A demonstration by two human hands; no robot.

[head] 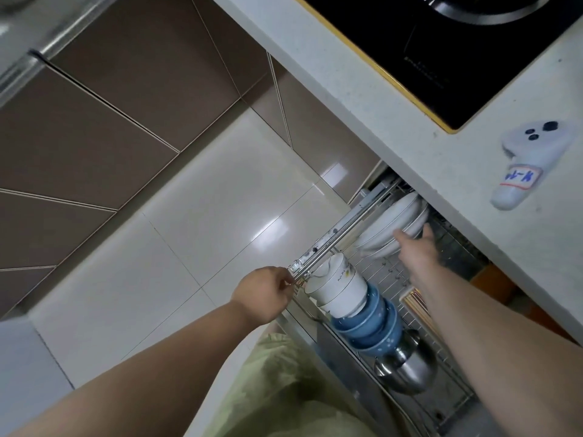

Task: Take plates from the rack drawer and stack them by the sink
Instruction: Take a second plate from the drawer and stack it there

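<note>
The wire rack drawer [383, 272] is pulled out from under the counter. White plates [391, 220] stand on edge at its far end, partly under the countertop. My right hand [415, 252] reaches to the plates, fingers spread and touching the nearest rim, not closed around it. My left hand [265, 293] pinches the drawer's steel front rail [328, 247] at its corner.
In the drawer lie stacked white bowls [339, 287], blue bowls [370, 323], a steel bowl [410, 367] and chopsticks [415, 302]. The speckled countertop [410, 127] overhangs the drawer, with a black hob [457, 48] and a white bottle [533, 162]. Glossy floor tiles lie to the left.
</note>
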